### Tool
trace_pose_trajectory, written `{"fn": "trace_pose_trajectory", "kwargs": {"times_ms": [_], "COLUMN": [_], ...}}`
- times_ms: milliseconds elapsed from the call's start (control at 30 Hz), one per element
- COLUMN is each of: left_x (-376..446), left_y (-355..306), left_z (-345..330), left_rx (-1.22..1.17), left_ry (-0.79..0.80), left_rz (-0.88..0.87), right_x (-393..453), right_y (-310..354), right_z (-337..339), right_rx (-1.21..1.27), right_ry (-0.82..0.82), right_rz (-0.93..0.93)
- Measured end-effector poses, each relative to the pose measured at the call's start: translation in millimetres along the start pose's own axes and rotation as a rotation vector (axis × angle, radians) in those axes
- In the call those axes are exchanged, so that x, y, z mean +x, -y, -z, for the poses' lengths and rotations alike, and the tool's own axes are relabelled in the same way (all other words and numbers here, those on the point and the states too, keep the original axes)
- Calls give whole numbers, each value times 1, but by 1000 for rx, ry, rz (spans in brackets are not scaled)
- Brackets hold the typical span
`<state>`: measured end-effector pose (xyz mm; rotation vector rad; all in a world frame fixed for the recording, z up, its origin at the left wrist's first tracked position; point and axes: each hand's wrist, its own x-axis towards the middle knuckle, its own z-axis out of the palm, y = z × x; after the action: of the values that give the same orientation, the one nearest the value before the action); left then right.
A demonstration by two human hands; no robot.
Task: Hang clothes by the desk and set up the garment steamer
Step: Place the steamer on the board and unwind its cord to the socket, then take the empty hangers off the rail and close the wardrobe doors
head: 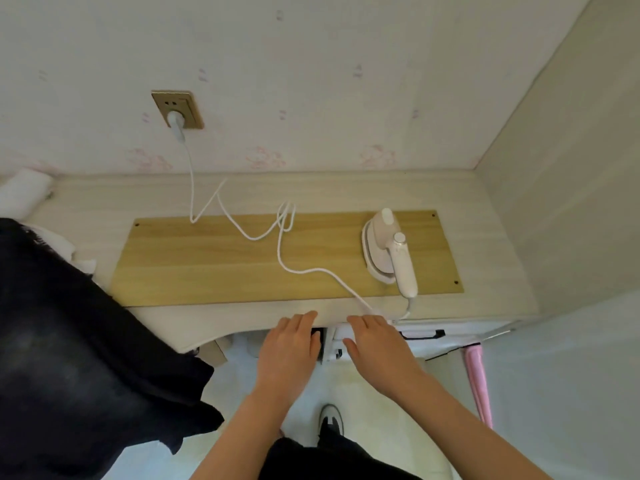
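A white handheld garment steamer [389, 252] lies on the wooden board [207, 265] at the desk's right side. Its white cord [287, 233] loops across the board up to a plug [176, 124] seated in the brass wall socket [178, 107]. A black garment [79, 341] hangs at the left, draped past the desk edge. My left hand [289, 355] and my right hand [375, 351] hover palm down at the desk's front edge, fingers straight, holding nothing. The right fingertips lie close to the cord where it drops over the edge.
The pale desk [485, 237] fills a corner, with a wall behind and a panel on the right. White cloth [24, 194] sits at the back left. A pink cloth [479, 382] hangs at the lower right. My shoe [330, 419] stands on the light floor.
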<state>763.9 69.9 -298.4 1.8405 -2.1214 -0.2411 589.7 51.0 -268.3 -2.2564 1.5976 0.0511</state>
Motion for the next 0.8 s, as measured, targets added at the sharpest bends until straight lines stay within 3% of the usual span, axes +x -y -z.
{"fn": "trace_pose_trajectory", "kwargs": {"times_ms": [100,267,800], "left_x": [-17,-48,-193], "left_y": [-16,-32,-66], "left_z": [-5,-11,-1], "left_rx": [0,51,6], "left_ry": [-17,30,199], "left_rz": [-91,-223,-544], "right_x": [-31,-78,-266], "right_y": [-9,-6,51], "right_z": [-12,-35,-97], "right_rx": [5,-128,-121], "right_ry": [-31,-225,-364], "right_rz": [-48,-108,-397]}}
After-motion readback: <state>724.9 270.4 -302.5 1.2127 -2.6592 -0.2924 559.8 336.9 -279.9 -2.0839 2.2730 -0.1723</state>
